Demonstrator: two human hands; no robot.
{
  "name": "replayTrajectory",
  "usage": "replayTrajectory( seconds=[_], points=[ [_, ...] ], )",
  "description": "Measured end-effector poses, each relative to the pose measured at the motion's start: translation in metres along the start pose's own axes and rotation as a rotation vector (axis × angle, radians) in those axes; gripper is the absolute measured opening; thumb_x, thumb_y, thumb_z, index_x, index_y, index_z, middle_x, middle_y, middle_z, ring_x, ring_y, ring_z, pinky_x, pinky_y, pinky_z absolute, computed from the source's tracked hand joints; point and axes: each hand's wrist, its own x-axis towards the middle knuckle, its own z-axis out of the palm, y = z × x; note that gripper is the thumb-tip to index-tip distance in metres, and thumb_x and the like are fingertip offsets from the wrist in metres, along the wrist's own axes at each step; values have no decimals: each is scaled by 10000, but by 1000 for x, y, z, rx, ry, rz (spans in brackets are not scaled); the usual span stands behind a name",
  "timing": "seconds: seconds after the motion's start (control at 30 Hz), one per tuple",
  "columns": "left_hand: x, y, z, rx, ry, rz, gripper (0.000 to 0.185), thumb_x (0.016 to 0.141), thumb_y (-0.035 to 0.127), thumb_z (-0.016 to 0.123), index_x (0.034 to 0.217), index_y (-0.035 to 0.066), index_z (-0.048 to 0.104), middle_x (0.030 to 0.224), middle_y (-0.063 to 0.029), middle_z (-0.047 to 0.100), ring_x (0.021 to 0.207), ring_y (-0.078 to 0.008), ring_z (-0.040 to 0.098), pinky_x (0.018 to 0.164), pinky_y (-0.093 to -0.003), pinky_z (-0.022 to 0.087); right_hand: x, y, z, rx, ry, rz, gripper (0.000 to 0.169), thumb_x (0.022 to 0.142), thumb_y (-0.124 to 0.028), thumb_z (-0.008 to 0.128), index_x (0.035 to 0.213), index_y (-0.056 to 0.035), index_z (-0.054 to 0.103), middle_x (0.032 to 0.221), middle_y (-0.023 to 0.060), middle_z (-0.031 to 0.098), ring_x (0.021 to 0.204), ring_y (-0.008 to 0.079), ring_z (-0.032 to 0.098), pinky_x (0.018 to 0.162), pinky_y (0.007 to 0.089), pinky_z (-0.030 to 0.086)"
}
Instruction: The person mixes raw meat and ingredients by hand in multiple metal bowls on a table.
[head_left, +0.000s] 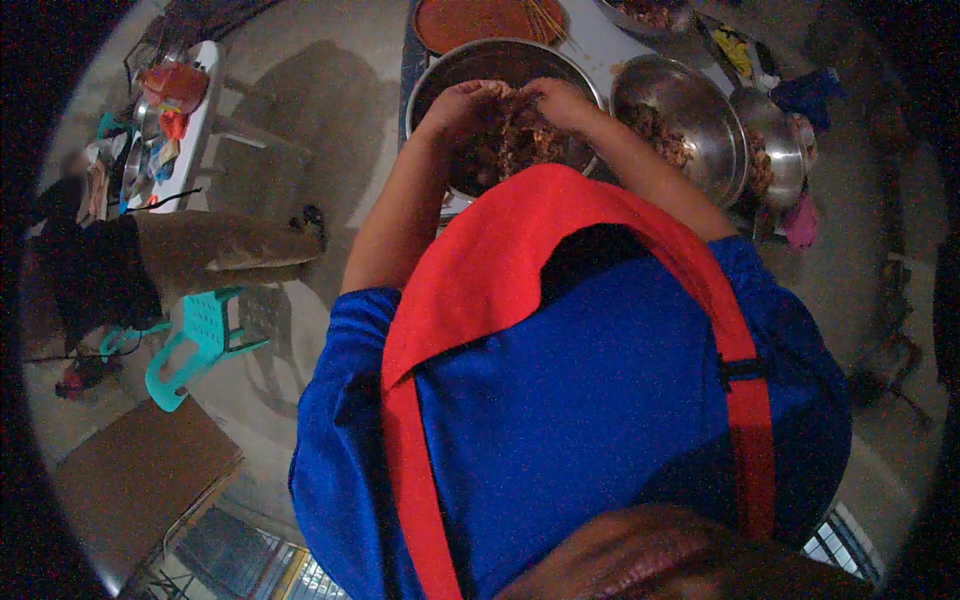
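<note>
In front of me is a large steel bowl (487, 61) with dark reddish-brown food pieces (525, 146), perhaps marinated meat, in its lower part. Over it, my left hand (459, 106) and my right hand (559, 103) are close together, fingers bent. A small pale piece of food (498, 88) shows between them, pinched by the fingertips of both hands. The blur does not settle what it is. My red apron (480, 255) covers the bowl's near edge.
Beyond the bowl sits a round basin of orange-red sauce (469, 22) with thin sticks (541, 19) in it. Steel bowls (709, 127) with meat-like pieces stand at right. On the left are a white table (196, 112), a person (97, 262) and a teal plastic chair (202, 330).
</note>
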Motion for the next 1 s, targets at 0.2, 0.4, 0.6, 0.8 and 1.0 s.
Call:
replayTrajectory(
  seconds=[0.2,0.4,0.6,0.8,1.0],
  points=[
    [-5,9,9,74,16,-59,161,810,176,503,851,24,535,770,-51,557,672,-144,524,622,-259,443,-3,-10,-7,161,-90,33,333,625,-155,583,951,-85,577,925,124,576,852,247,554,726,363,445],
    [-22,26,38,171,100,-26,155,805,178,512,872,39,522,771,-45,551,686,-140,522,625,-268,439,-4,-2,0,-3,-56,-268,364,638,-224,606,968,-79,556,910,120,576,839,249,552,714,351,440],
    [-13,22,19,-60,139,122,137,789,101,512,904,34,479,770,-77,562,641,-149,521,567,-268,439,-3,-9,-3,75,-131,-47,292,725,-236,557,935,-34,539,880,109,579,815,221,549,718,319,420],
    [-16,25,21,-104,184,206,141,773,78,512,897,32,462,761,-115,567,600,-163,509,530,-265,432,4,8,6,-28,-63,-47,237,733,-202,553,902,-37,542,799,83,573,751,183,551,669,312,434],
    [-7,12,5,-149,243,138,175,751,60,510,916,11,477,781,-108,564,578,-161,500,516,-267,429,6,15,9,288,26,-34,281,696,-97,579,971,-102,526,844,64,565,766,177,542,660,307,449]
  ],
)
